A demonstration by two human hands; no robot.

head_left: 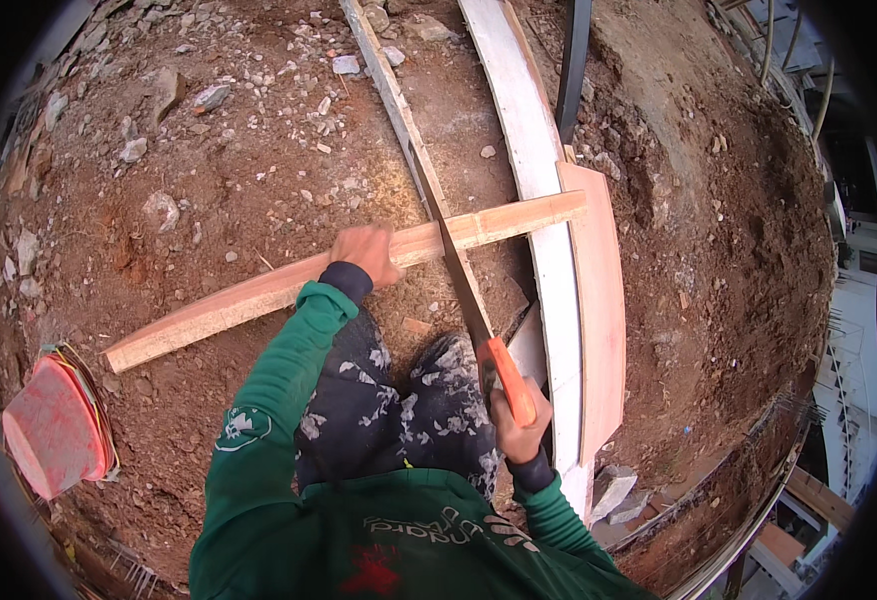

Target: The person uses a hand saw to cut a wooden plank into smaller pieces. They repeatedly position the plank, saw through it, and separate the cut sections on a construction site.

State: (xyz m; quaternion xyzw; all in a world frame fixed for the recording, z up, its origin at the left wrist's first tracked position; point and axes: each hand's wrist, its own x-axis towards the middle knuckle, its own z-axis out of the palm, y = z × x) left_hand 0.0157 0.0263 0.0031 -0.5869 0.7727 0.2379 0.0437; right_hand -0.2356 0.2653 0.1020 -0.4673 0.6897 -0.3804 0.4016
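My right hand [521,425] is closed round the orange handle of a handsaw [467,282]. The saw's long dark blade slants away from me and crosses a wooden beam [249,295], its edge against the wood. My left hand [367,254] grips that beam just left of the blade, fingers wrapped over its far side. The beam runs from the lower left up to the right. Its right end lies over a long white board [549,270] and reaches a reddish plank [599,310]. How deep the blade sits in the wood I cannot tell.
A narrow timber [384,90] stretches away beyond the saw. Next to the white board's far part stands a dark metal post [574,65]. A red bucket [54,425] with thin cords round it is at lower left. Stones and rubble [164,210] litter the brown soil.
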